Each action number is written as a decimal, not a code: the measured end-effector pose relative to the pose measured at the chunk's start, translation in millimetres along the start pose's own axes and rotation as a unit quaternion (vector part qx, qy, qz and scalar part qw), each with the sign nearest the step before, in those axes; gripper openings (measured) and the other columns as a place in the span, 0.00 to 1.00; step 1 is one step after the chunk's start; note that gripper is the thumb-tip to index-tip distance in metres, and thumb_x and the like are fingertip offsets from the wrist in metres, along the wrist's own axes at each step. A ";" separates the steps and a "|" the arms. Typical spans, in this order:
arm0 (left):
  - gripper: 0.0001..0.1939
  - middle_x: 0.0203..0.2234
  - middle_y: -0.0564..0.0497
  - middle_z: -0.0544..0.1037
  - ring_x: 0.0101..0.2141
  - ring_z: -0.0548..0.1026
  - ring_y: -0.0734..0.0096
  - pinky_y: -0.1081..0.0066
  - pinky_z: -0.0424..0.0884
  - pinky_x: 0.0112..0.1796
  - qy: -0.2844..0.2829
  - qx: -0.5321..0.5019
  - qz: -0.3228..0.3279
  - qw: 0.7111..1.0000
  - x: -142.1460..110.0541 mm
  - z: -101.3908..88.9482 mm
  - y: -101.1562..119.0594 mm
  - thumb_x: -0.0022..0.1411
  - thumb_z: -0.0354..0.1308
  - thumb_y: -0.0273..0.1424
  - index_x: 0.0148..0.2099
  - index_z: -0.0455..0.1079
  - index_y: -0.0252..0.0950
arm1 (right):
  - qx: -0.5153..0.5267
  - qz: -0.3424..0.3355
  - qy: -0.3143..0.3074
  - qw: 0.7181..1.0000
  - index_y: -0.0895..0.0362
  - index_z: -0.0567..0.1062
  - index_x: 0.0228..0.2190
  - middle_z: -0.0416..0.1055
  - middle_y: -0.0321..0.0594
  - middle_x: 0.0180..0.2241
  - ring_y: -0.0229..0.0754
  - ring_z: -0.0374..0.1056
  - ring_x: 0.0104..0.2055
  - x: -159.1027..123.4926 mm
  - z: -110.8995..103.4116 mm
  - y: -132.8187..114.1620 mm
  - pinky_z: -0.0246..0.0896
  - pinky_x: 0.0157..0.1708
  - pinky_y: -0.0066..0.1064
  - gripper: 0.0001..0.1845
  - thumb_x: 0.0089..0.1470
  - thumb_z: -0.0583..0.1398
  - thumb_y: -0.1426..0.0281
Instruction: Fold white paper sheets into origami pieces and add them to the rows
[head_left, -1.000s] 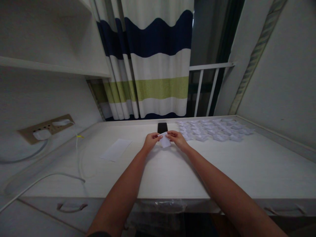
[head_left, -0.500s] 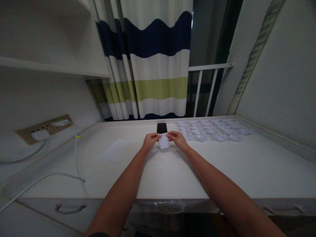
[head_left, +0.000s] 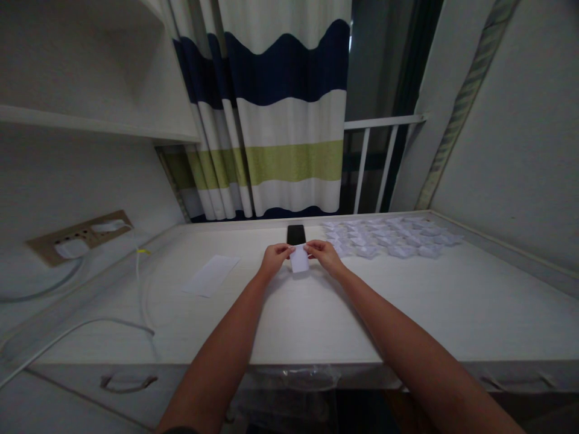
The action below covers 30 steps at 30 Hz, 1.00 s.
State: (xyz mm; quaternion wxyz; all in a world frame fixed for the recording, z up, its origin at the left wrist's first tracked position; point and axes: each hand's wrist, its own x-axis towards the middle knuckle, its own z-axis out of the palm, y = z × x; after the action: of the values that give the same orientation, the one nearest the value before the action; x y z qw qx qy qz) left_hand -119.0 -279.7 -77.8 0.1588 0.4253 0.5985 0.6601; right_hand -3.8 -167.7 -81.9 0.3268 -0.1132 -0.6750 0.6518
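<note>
Paper (head_left: 299, 260), a small white piece, is pinched at its far corners between my two hands, above the middle of the desk (head_left: 429, 313). My left hand (head_left: 274, 259) holds the left corner and my right hand (head_left: 326, 255) the right one — thumbs on the near face, the other fingers curled behind. Both my arms stretch forward from the bottom of the view, slanting inward until the hands almost meet, only the paper between them. My wrists turn the fingertips toward each other, and the paper's lower edge hangs free toward me. Whether my hands rest on the desktop I cannot tell.

Just beyond my grip lies a black phone (head_left: 296, 232), its near end partly hidden. Off to the right, near my right hand, folded papers (head_left: 382, 239) spread in rows — and well to the left a flat white sheet (head_left: 211, 276) lies at a slant.
</note>
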 end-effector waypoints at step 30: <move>0.10 0.18 0.53 0.71 0.21 0.66 0.76 0.75 0.63 0.24 -0.017 -0.020 -0.004 1.000 1.1 -1.6 -3.7 0.41 0.61 0.35 0.23 0.70 0.32 | -0.024 0.006 0.000 1.000 0.59 0.69 0.19 0.65 0.33 0.17 0.33 0.61 0.21 3.4 0.7 7.4 0.56 0.22 0.26 0.15 0.30 0.63 0.61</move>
State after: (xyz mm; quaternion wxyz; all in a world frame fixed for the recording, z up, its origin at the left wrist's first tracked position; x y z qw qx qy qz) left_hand -121.9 -279.1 -80.7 0.1801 0.4310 0.5843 0.6637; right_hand -8.7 -165.4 -87.9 0.3201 -0.1252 -0.6896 0.6375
